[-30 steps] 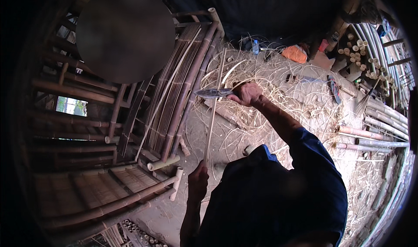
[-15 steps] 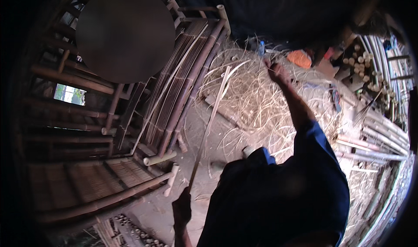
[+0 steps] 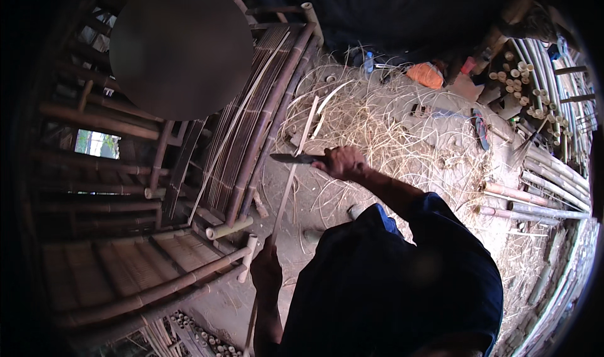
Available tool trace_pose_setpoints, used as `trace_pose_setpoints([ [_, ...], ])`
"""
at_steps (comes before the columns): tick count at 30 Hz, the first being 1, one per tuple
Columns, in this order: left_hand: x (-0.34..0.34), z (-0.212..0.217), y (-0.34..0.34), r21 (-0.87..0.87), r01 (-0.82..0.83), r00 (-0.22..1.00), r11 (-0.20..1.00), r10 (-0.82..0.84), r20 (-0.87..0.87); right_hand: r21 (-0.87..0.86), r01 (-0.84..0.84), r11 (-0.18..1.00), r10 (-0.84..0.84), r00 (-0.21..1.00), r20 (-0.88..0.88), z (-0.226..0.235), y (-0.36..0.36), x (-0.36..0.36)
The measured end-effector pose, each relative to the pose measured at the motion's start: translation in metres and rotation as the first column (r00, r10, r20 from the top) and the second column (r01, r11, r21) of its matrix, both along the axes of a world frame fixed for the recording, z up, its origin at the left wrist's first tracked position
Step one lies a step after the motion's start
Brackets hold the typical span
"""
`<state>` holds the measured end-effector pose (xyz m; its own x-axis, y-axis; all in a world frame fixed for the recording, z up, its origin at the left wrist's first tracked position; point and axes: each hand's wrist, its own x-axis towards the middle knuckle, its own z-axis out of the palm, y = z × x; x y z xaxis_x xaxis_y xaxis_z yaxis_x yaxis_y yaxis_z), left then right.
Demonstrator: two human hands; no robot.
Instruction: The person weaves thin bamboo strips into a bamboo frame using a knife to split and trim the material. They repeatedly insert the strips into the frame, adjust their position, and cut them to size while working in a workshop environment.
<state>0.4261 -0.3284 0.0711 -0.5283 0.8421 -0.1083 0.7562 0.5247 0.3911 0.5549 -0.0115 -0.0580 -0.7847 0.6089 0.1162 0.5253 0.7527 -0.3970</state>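
A long, thin bamboo strip [image 3: 288, 196] slants away from me above the dirt floor. My left hand [image 3: 266, 270] is closed around its lower part, and the tail runs down past my wrist. Its far end is split, with a pale sliver [image 3: 330, 105] curling off to the right. My right hand [image 3: 344, 162] grips a knife [image 3: 290, 158] whose dark blade points left and crosses the strip. I cannot tell whether the blade touches the strip.
On the left stands a bamboo bench [image 3: 264, 114] with strips lying on it. Curly bamboo shavings [image 3: 377, 130] cover the floor ahead. A blue bottle [image 3: 369, 62], an orange bag [image 3: 425, 75] and a sandal [image 3: 480, 129] lie beyond. Bamboo poles [image 3: 528, 206] are stacked at right.
My right hand has come back toward me and left, bringing the knife across the strip. My left hand, still on the strip, has moved slightly forward.
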Motion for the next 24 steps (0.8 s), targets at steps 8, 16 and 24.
trace_pose_setpoints([
  [8, 0.014, -0.01, -0.03, 0.092, 0.052, 0.998, 0.994, -0.055, 0.03, 0.001, -0.09, 0.996, 0.09, 0.99, 0.106, -0.001, 0.042, 0.011],
  [16, 0.009, -0.015, -0.014, 0.136, -0.098, 0.971, 0.986, 0.065, 0.229, 0.114, -0.266, 0.957, 0.261, 0.963, 0.059, 0.027, 0.028, -0.003],
  [24, -0.003, -0.019, -0.13, 0.053, -0.214, 0.974, 0.975, 0.209, 0.093, 0.03, 0.627, 0.779, -0.6, 0.73, 0.327, 0.001, 0.272, 0.053],
])
